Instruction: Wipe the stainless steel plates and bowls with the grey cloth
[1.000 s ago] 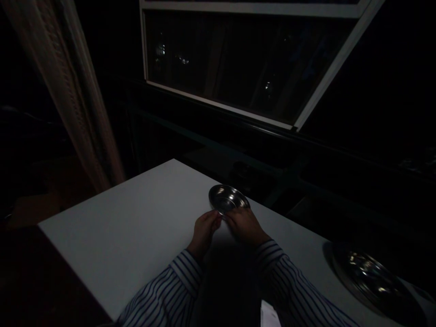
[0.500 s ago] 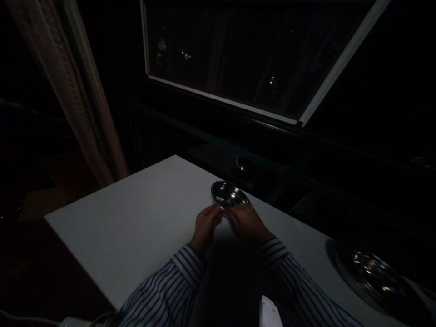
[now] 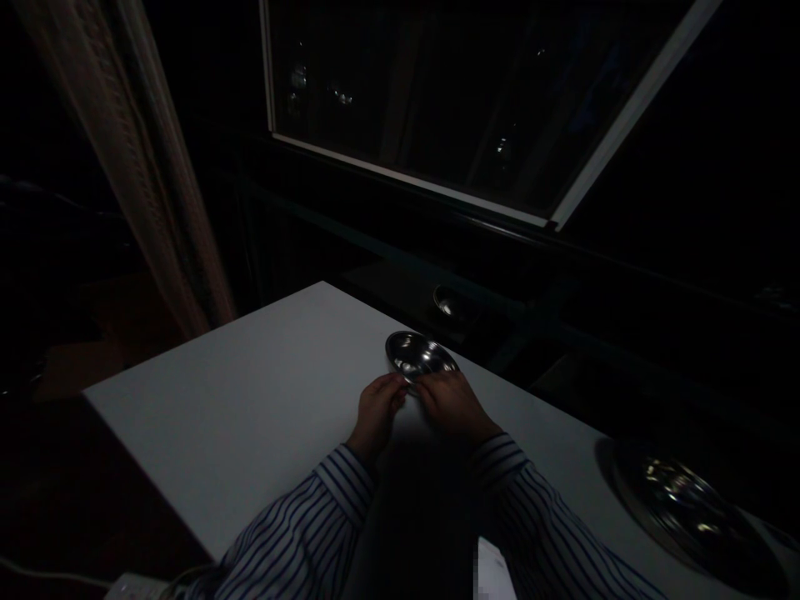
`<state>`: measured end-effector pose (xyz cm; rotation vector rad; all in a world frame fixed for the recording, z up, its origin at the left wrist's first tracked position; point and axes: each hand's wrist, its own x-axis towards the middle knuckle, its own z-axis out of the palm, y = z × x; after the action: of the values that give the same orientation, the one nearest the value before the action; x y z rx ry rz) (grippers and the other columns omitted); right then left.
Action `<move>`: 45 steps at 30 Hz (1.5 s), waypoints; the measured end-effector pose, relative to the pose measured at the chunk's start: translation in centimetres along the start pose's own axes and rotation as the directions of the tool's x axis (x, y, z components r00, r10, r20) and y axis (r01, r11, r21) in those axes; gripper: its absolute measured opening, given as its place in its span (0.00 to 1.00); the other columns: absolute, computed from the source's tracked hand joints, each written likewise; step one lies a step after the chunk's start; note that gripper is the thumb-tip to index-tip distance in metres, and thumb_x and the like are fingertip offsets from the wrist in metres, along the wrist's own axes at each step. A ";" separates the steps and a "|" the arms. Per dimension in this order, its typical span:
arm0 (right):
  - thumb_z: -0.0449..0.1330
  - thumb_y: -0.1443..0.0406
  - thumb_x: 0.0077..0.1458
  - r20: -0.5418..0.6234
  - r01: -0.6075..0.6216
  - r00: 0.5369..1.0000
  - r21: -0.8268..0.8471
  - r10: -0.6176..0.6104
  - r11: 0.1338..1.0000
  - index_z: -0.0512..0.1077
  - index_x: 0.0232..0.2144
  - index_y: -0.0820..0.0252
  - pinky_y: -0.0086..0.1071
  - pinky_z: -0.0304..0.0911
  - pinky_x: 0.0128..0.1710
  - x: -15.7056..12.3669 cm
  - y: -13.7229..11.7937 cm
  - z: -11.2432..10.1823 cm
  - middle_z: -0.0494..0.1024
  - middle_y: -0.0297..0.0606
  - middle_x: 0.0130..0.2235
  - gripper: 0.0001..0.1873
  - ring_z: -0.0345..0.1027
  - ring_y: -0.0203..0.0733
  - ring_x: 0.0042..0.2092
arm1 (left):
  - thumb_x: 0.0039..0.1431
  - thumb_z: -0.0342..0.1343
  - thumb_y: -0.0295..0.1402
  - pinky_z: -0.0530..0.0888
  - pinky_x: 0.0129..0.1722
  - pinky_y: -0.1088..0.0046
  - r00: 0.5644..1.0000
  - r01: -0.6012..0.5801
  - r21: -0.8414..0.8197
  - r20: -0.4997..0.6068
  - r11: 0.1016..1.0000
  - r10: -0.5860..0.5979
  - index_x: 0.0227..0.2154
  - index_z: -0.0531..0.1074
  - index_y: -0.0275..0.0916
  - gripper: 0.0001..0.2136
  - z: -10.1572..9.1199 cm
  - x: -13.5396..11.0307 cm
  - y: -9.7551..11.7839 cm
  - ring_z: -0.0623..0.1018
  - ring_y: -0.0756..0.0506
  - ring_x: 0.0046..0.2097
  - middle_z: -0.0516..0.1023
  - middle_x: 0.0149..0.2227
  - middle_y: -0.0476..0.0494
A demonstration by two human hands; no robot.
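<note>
A small shiny metal bowl (image 3: 419,356) sits on the white table (image 3: 250,425) near its far edge. My left hand (image 3: 377,412) and my right hand (image 3: 453,405) meet at the bowl's near rim, fingers curled and pinched together. Whether they grip the rim or something tiny between them is too dark to tell. Both arms wear blue-striped white sleeves.
A large metal plate (image 3: 687,508) lies on the table at the right. Behind the table are a dark window with a white frame (image 3: 412,179), a pale curtain (image 3: 134,167) at the left, and a small metal item (image 3: 447,302) on a dark ledge. White paper (image 3: 493,575) shows near my lap.
My hands stay pinched at the bowl's near rim; the bowl sits slightly flatter than a second ago. The view has shifted a little.
</note>
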<state>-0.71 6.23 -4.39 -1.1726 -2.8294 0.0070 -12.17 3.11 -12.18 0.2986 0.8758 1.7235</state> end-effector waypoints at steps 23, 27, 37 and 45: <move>0.44 0.66 0.61 -0.022 -0.031 0.999 -0.063 0.029 0.998 0.70 0.37 0.62 0.37 0.50 0.46 0.1 -0.2 0.1 0.76 0.42 0.40 0.15 0.65 0.44 0.44 | 0.39 0.64 0.34 0.64 0.26 0.79 1.000 -0.015 0.007 0.023 1.000 0.015 0.26 0.75 0.34 0.10 -0.2 0.1 -0.1 0.68 0.56 0.24 0.76 0.27 0.47; 0.45 0.66 0.60 -0.026 -0.017 1.000 -0.073 0.015 0.997 0.70 0.37 0.62 0.37 0.50 0.47 0.0 -0.2 0.3 0.76 0.41 0.40 0.14 0.65 0.44 0.45 | 0.38 0.64 0.33 0.65 0.26 0.79 1.000 -0.018 -0.002 0.019 1.000 0.018 0.26 0.75 0.34 0.10 -0.3 0.1 -0.2 0.68 0.56 0.23 0.76 0.26 0.47; 0.45 0.66 0.60 -0.026 0.038 0.999 -0.144 -0.042 0.989 0.70 0.39 0.63 0.38 0.50 0.46 -0.1 -0.3 -0.2 0.75 0.44 0.41 0.15 0.65 0.46 0.45 | 0.36 0.65 0.33 0.65 0.25 0.79 1.000 -0.014 0.003 -0.003 1.000 0.014 0.26 0.75 0.33 0.11 -0.3 0.2 0.0 0.69 0.55 0.24 0.76 0.25 0.46; 0.48 0.67 0.56 -0.026 0.069 0.997 -0.216 -0.076 0.974 0.71 0.36 0.65 0.39 0.48 0.48 0.0 -0.4 -0.5 0.76 0.46 0.38 0.13 0.65 0.46 0.43 | 0.35 0.64 0.33 0.64 0.24 0.79 1.000 -0.003 0.019 -0.027 1.000 0.004 0.24 0.74 0.33 0.11 -0.3 0.1 -0.1 0.67 0.56 0.22 0.75 0.24 0.47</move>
<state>-0.94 5.94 -3.87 -1.0920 -2.8977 -0.3285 -12.37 3.09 -12.50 0.2904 0.9117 1.7268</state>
